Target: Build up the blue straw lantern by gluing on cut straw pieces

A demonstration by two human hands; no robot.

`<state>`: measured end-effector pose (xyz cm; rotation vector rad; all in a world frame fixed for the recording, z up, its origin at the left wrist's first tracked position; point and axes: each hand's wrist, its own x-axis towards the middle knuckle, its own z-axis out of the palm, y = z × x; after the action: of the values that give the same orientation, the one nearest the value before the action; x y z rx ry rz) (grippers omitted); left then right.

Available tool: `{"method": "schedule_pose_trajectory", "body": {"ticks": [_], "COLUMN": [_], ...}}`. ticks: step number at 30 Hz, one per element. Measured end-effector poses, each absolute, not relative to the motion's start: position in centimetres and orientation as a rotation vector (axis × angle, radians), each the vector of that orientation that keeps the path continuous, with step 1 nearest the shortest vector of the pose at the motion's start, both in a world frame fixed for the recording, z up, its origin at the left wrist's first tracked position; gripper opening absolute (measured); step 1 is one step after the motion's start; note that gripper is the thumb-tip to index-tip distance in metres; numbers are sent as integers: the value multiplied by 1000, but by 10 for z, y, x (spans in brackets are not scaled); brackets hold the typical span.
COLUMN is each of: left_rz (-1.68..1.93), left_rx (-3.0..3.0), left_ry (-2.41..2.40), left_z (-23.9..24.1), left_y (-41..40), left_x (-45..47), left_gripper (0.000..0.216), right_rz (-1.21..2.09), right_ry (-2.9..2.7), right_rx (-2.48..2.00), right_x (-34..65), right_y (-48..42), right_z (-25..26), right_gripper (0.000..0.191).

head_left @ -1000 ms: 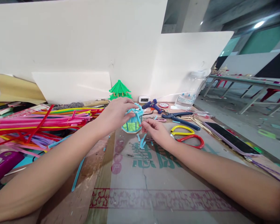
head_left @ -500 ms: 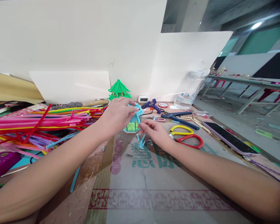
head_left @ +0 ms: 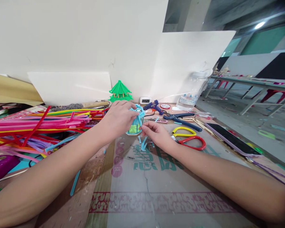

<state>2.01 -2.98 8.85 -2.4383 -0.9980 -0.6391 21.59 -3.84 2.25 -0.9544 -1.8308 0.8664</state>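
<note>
A small blue pipe-cleaner model [head_left: 134,128] with a light green lower part stands on the table in front of me. My left hand [head_left: 120,117] reaches over its top, thumb and fingers pinched on the blue pipe-cleaner roof strips [head_left: 140,116]. From the lower right, my right hand [head_left: 154,132] pinches close to the lower end of a blue strip; whether it grips the strip is hard to see. Short cut blue pipe-cleaner pieces [head_left: 143,145] lie just below the hands. Behind the model rises a green tiered pipe-cleaner roof [head_left: 120,90].
Bundled pipe cleaners [head_left: 38,123] pile up at left. Rightward are a blue glue gun [head_left: 155,106], blue-handled pliers [head_left: 184,120], scissors [head_left: 192,142] with yellow and red handles, a phone [head_left: 231,139] and a water bottle [head_left: 191,90]. A small digital clock [head_left: 145,100] stands behind.
The view has shifted very slightly. Both hands stay at the model in nearly the same pinching pose.
</note>
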Motion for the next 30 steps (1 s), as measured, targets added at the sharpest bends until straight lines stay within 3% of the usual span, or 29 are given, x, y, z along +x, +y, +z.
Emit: {"method": "schedule_pose_trajectory", "body": {"ticks": [6,16,30], "left_rz": [-623,-861,-852], "left_rx": [-2437,-2565,-2693], "left_ry": [-1017,-1098,-1256], "left_z": [92,92,96], "left_y": [-33,-28,-28], "left_x": [20,22,24], "left_gripper": [26,23,19], "right_rz": [881,1101,1309], "right_ry": [-1825,-1739,-1633], "right_rx": [-943,-909,-879], "right_x": [216,215,210], "right_y": [-39,-39,-47], "right_z": [22,23,23], "right_gripper": [25,43,33]}}
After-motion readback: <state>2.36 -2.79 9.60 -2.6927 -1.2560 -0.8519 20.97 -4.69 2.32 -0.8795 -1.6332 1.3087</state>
